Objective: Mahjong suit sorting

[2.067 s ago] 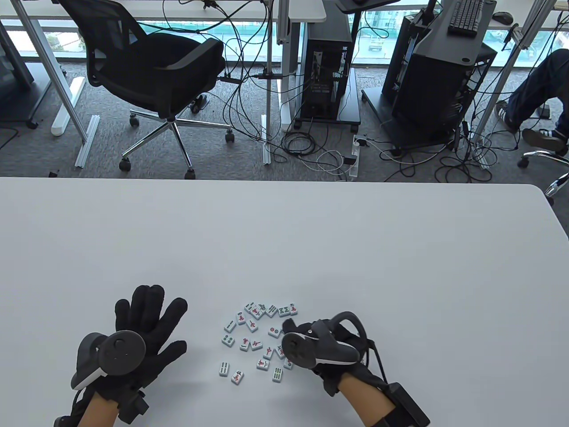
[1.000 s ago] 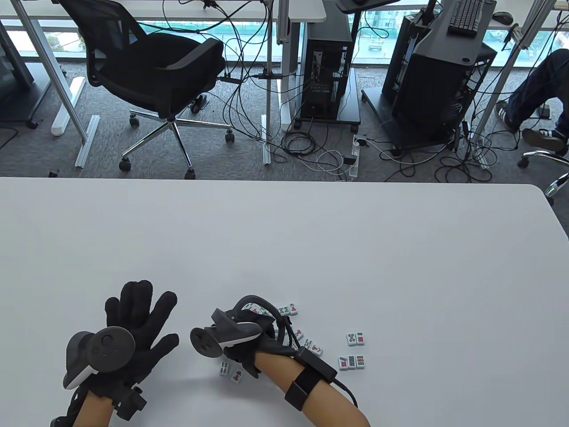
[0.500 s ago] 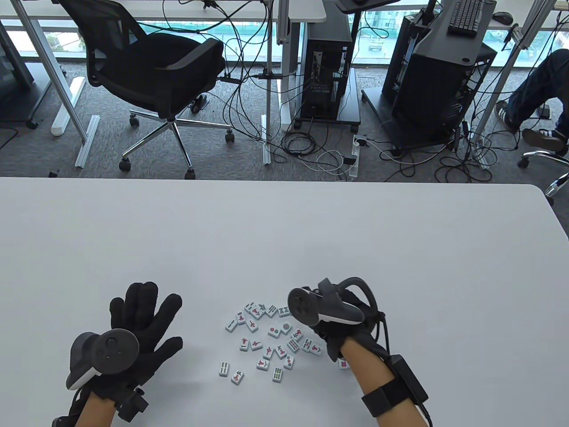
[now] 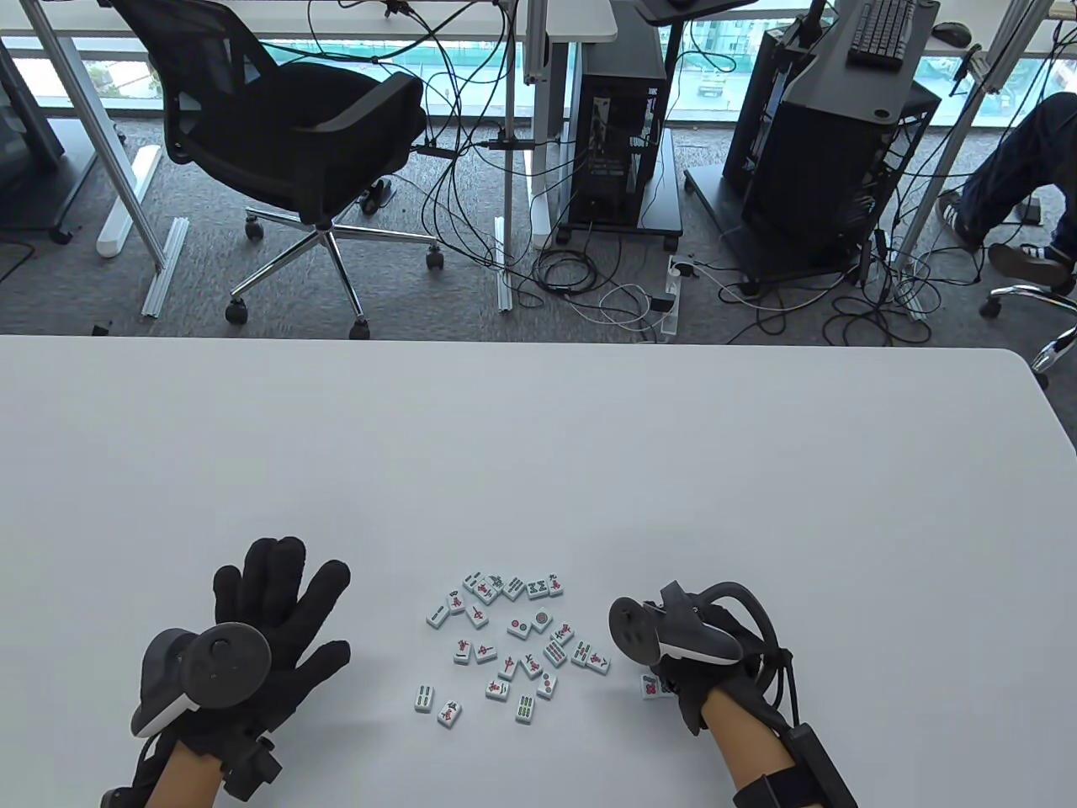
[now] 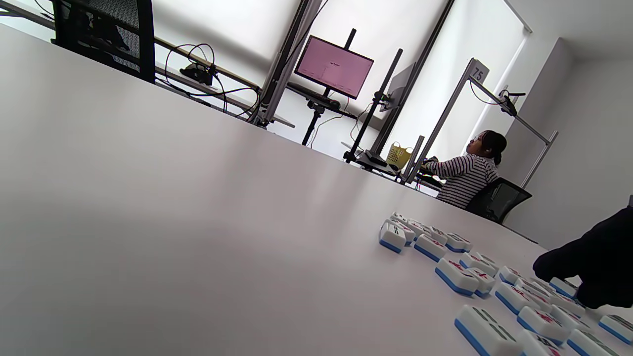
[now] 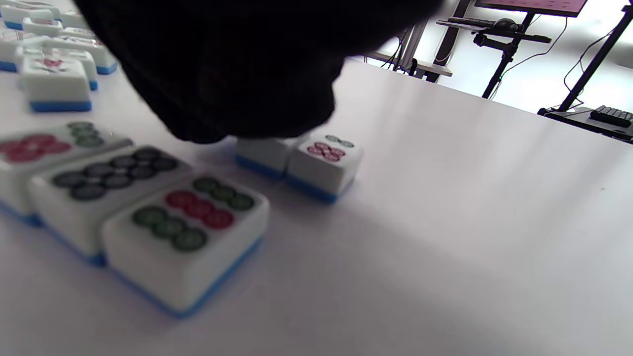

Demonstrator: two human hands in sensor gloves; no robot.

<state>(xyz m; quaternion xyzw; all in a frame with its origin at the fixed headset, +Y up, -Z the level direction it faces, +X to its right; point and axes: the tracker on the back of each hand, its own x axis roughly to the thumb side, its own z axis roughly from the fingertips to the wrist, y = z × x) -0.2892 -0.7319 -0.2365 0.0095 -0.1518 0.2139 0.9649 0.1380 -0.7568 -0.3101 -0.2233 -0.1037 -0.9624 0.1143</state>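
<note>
Several white, blue-backed mahjong tiles (image 4: 505, 640) lie face up in a loose pile on the white table (image 4: 538, 438); they also show in the left wrist view (image 5: 460, 277). My right hand (image 4: 677, 673) is right of the pile, over a small group of dots tiles (image 4: 649, 686). In the right wrist view its fingers (image 6: 237, 74) hold a tile (image 6: 262, 155) standing on the table against another dots tile (image 6: 324, 163). Three dots tiles (image 6: 106, 190) lie in a row just in front. My left hand (image 4: 278, 606) lies flat and empty, fingers spread, left of the pile.
The table's far edge (image 4: 505, 341) has an office chair (image 4: 286, 126) and computer carts behind it. The table's rounded right corner (image 4: 1031, 366) is far from the hands.
My right hand reached across to the pile's left side, came back with a tile, and has now dropped right and nearer, onto the dots group. The left hand has barely moved.
</note>
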